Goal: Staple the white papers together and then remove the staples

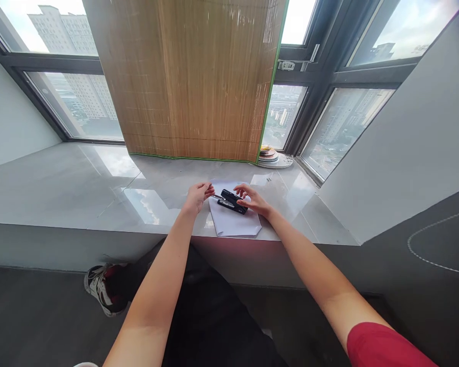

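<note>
A black stapler (232,202) lies on folded white paper (237,224), its top arm tilted up from the base and its jaws facing left. My left hand (200,197) is at the jaw end, fingers pinched together. Between them and the stapler shows a thin metallic piece (217,197), too small to name. My right hand (253,200) reaches over the stapler's back end from the right. Its thumb rests against the stapler while the other fingers are spread and raised beyond it.
The paper lies on a glossy tiled window ledge (99,199). Behind it hangs a bamboo blind (199,81) with green edging. A stack of plates (273,159) stands in the back right corner, by the window frame (329,81). Below the ledge is a shoe (103,290).
</note>
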A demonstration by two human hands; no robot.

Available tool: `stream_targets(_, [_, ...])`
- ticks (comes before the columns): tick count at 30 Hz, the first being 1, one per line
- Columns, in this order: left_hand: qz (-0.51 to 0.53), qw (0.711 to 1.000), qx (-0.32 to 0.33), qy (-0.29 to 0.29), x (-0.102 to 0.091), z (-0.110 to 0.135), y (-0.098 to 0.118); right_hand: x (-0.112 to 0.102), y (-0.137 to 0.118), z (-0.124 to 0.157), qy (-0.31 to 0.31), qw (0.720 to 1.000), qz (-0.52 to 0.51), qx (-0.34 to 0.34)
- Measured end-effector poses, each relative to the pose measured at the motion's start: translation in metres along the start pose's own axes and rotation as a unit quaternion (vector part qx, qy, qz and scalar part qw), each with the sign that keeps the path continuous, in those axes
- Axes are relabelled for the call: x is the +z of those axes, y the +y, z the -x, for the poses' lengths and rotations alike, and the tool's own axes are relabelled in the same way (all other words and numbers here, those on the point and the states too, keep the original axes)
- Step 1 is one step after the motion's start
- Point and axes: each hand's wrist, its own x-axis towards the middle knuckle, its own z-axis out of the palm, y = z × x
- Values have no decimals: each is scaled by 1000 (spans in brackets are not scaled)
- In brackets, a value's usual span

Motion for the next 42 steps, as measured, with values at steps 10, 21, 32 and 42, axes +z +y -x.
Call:
stream_targets(10, [-200, 962, 178, -50, -4, 5, 2, 5, -1, 5, -50, 997, 59, 3])
stream_targets(21, [-351, 891, 231, -169, -3, 7, -11, 3, 10, 4, -45, 999, 11, 3])
stream_targets(32, [-392, 860, 263, -194, -9, 3, -12, 2, 11, 3, -44, 999, 1, -16])
stream_targets(42, [-466, 816, 281, -196, -17, 2, -12, 3, 17, 4, -52, 998, -7, -23])
